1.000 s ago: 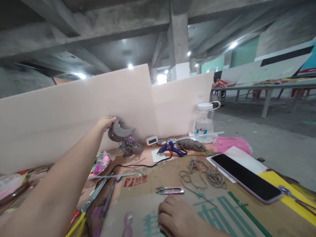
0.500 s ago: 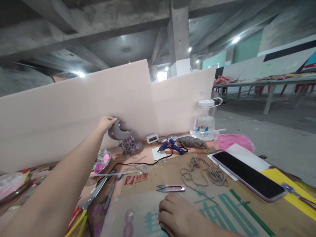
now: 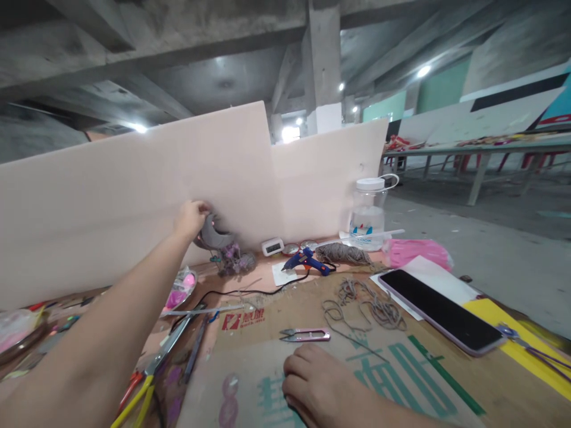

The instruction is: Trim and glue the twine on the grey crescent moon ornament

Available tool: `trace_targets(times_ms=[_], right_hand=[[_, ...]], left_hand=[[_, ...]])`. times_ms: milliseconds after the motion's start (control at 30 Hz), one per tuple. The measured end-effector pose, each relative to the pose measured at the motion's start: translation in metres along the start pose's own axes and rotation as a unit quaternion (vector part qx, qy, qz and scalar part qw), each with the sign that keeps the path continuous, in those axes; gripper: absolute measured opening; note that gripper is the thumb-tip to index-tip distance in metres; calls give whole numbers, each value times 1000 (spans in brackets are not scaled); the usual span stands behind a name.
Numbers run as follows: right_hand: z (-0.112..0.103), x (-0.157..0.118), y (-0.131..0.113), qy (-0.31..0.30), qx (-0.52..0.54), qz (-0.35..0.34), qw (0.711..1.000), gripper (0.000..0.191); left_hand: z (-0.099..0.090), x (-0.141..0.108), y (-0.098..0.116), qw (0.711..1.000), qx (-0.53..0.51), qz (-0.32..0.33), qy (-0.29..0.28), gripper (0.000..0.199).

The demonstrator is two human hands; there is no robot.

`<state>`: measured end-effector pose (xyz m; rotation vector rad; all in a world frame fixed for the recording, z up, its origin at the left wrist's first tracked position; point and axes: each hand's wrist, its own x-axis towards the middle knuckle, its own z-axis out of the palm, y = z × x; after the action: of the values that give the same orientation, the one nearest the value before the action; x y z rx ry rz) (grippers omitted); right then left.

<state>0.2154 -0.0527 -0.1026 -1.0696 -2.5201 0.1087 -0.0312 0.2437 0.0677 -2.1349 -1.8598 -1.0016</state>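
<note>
My left hand (image 3: pixel 191 219) reaches to the back of the table, its fingers closed on the upper tip of a grey crescent moon ornament (image 3: pixel 215 238). Purple flower-like trim (image 3: pixel 234 260) clusters at the ornament's lower end, partly blurred. My right hand (image 3: pixel 314 380) lies on the printed cardboard (image 3: pixel 250 362) with its fingers curled under. Its palm is hidden, so whether it holds anything does not show. Just beyond it lie pink-handled thread snips (image 3: pixel 305 335). A blue glue gun (image 3: pixel 307 261) rests on a white paper square (image 3: pixel 284 274) right of the ornament.
Grey yarn (image 3: pixel 375 306) lies loose on the cardboard, near a yarn bundle (image 3: pixel 342 254). A phone (image 3: pixel 439 310), water bottle (image 3: pixel 367 217) and pink packet (image 3: pixel 419 254) stand at the right. Yellow-handled scissors (image 3: pixel 145 395) lie left. A pale partition (image 3: pixel 214 160) rises behind.
My left hand has shifted slightly, and the crescent has turned a little with it. The whole view has moved a touch. My right hand stays on the cardboard.
</note>
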Motion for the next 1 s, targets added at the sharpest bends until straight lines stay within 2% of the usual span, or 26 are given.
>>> trace_targets(times_ms=[167, 333, 467, 633, 800, 1000], right_hand=[[-3, -1, 0, -16, 20, 9, 1000, 18], [-3, -1, 0, -18, 20, 4, 1000, 17], [3, 1, 2, -12, 6, 4, 1000, 17], [13, 2, 9, 6, -22, -19, 1000, 12], [16, 2, 11, 25, -40, -31, 998, 15], [16, 2, 11, 11, -35, -36, 999, 14]], left_hand=[[-2, 5, 1, 1000, -10, 8, 6, 17], [-9, 17, 2, 998, -34, -42, -14, 28], [-8, 21, 2, 995, -61, -62, -43, 31], [-2, 15, 2, 994, -82, -54, -49, 31], [-3, 4, -1, 992, -86, -80, -36, 32], [-2, -4, -5, 979, -132, -131, -79, 30]])
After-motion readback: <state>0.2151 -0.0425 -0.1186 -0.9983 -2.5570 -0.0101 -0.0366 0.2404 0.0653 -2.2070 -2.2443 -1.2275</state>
